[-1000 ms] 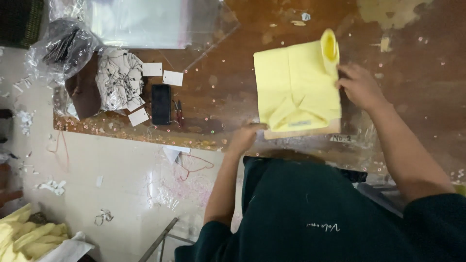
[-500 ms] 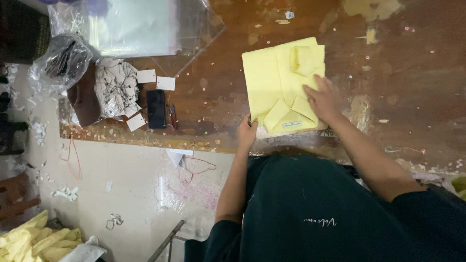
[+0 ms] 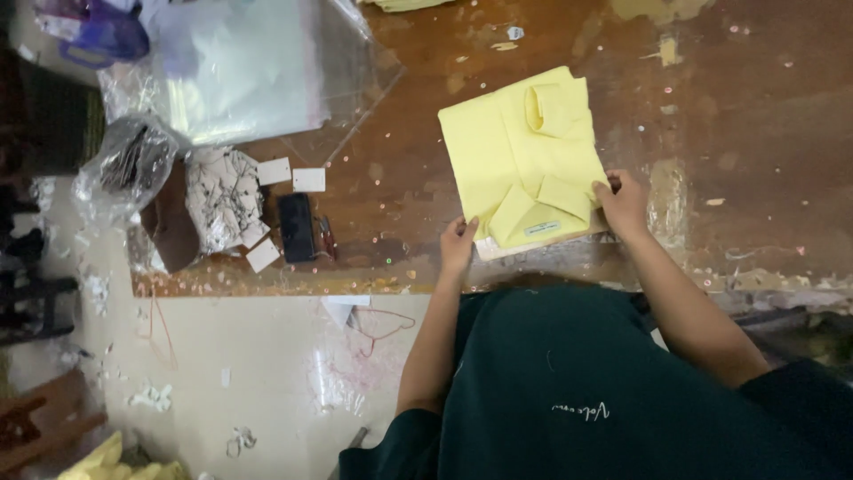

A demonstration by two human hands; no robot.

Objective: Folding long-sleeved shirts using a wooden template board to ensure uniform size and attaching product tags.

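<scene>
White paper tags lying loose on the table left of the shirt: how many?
4 that I can make out: two tags side by side above the black phone, two more left of it. The crumpled pile may hide others.

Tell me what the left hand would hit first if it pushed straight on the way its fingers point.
The left hand points up the table, fingertips at the near left corner of the folded yellow shirt. It would likely meet that shirt at once; whether it already touches is unclear.

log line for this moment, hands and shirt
left hand: grips near-left corner of folded yellow shirt | right hand: grips near-right edge | shirt: flat on wooden table
</scene>
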